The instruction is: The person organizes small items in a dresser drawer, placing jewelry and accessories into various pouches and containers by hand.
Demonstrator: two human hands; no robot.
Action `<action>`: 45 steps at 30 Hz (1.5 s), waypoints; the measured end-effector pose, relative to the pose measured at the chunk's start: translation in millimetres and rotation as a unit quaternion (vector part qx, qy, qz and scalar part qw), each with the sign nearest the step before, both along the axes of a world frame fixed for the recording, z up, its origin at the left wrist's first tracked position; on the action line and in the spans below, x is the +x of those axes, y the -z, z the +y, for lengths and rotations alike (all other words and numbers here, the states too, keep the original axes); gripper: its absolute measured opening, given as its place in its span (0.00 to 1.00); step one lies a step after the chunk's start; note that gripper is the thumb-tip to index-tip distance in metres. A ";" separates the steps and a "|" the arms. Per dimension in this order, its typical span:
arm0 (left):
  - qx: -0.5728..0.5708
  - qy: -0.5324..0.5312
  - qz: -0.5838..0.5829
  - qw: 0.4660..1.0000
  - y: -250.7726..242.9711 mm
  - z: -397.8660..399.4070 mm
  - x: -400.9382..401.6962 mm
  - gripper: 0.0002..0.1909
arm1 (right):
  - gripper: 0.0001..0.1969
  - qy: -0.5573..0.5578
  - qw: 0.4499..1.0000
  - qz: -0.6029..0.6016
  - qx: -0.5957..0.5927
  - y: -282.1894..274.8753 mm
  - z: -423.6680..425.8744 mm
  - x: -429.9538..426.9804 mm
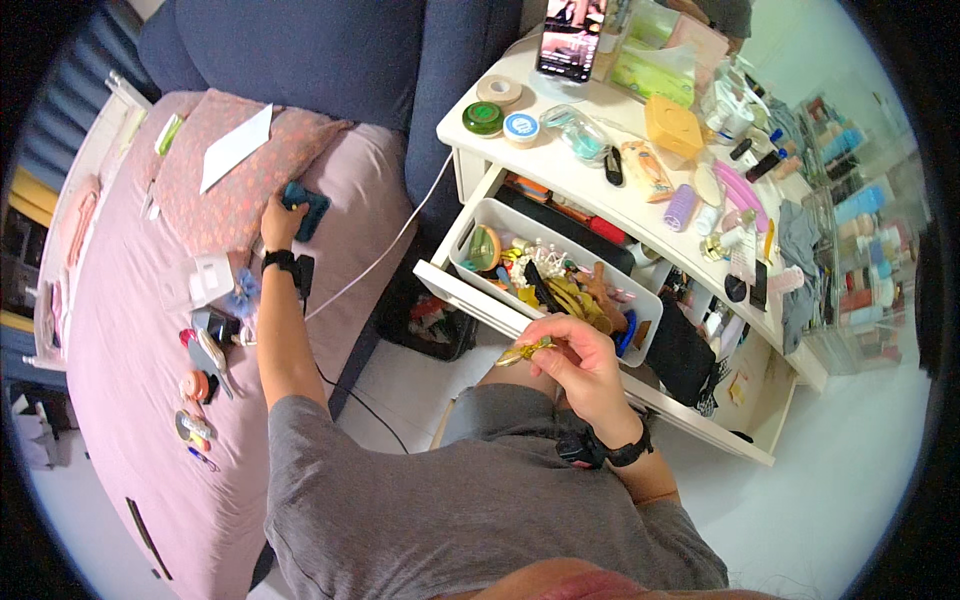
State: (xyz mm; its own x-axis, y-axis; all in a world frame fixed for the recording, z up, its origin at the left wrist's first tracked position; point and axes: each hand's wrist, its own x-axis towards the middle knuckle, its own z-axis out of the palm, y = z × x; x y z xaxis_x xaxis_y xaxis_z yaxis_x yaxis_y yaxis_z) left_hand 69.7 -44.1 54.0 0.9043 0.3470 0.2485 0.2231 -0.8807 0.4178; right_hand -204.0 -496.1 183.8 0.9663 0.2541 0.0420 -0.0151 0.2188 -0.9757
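My right hand [574,360] pinches a small gold-coloured hair clip [525,351] between thumb and fingers, just in front of the open drawer [480,304]. To the left, my left hand [282,223] reaches over the bed and has its fingers on a dark teal cloth item [311,211] beside a patterned pillow [225,161]. In the drawer sits a white plastic bin [652,315] with a round wooden-rimmed brush [484,247], pearl beads [544,262], mustard-coloured hair accessories [574,296] and a blue clip [628,330].
A white dresser top [465,120] carries a phone on a stand [571,37], round tins and a yellow box [673,127]. On the pink bed lie a blue flower [244,292], a clear plastic case [202,281] and several small items. A white cable [382,251] runs between bed and dresser, above a black bin [427,326].
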 end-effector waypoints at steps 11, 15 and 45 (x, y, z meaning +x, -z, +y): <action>-0.313 0.276 -0.128 0.900 -175.5 -141.7 -148.7 0.25 | 0.08 -0.022 0.998 -0.047 -0.019 -11.4 -22.6 -15.2; -0.235 0.451 -0.094 0.856 -210.2 -222.7 -219.1 0.29 | 0.08 -0.039 0.994 -0.060 0.084 -8.6 -26.4 -24.1; -0.025 0.564 -0.394 0.725 -189.2 -369.3 -270.6 0.11 | 0.09 0.116 0.959 -0.118 0.232 5.1 -61.0 -73.3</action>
State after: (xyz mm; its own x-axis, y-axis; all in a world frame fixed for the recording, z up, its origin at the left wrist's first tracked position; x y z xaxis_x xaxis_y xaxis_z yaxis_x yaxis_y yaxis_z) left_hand -200.9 -413.3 243.2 0.2039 -0.4760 0.8555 -0.9529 -0.2968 0.0619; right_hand -277.3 -557.1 178.7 0.9441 -0.0660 0.3230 0.2961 0.6005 -0.7428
